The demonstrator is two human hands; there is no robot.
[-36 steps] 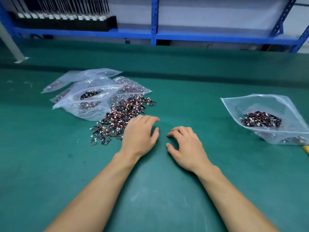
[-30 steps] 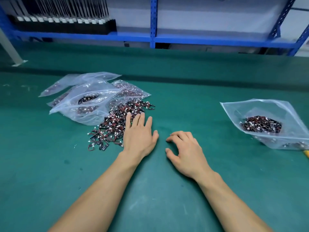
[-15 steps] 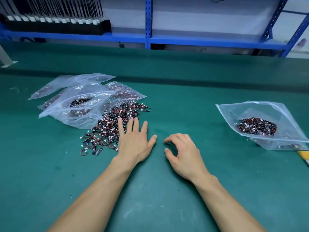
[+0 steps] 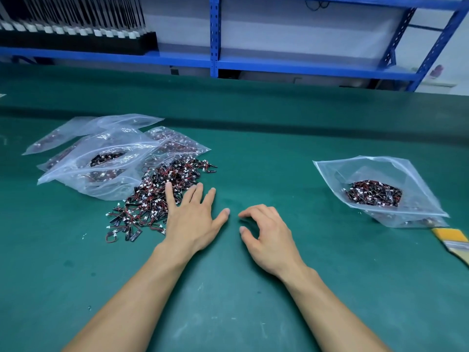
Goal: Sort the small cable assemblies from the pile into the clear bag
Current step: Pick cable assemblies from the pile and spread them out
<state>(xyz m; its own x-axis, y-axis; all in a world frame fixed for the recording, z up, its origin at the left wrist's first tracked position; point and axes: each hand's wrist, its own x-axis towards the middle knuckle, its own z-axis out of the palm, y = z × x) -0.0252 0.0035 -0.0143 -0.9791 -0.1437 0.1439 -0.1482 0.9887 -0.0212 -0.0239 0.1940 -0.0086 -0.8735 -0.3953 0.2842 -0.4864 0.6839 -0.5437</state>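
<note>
While your left hand (image 4: pixel 190 219) lies flat and palm down on the table (image 4: pixel 253 301), fingers straight and spread, its fingertips (image 4: pixel 169 189) touch the near right fringe of the pile of cable assemblies (image 4: pixel 157 196). It grips nothing. Likely reason: a flat hand can rake a few pieces clear of the tangle before any pick. Your right hand (image 4: pixel 269 237) rests just beside it, apart from the pile. Its fingers are loosely curled, thumb and forefinger parted, and it holds nothing that shows. It looks placed to take what the left hand frees. Both forearms reach in from the near edge, wrists low. The pile sits left of the table's middle, pressed against a heap of plastic bags (image 4: pixel 101 158) on its far left side. The clear bag (image 4: pixel 406 179) lies well apart toward the right edge, mouth propped open and facing the hands. A dark clump of assemblies is already inside, so sorting is underway with most of the pile left. A yellow-handled brush (image 4: pixel 454 242) lies at the right edge, just near the bag.
</note>
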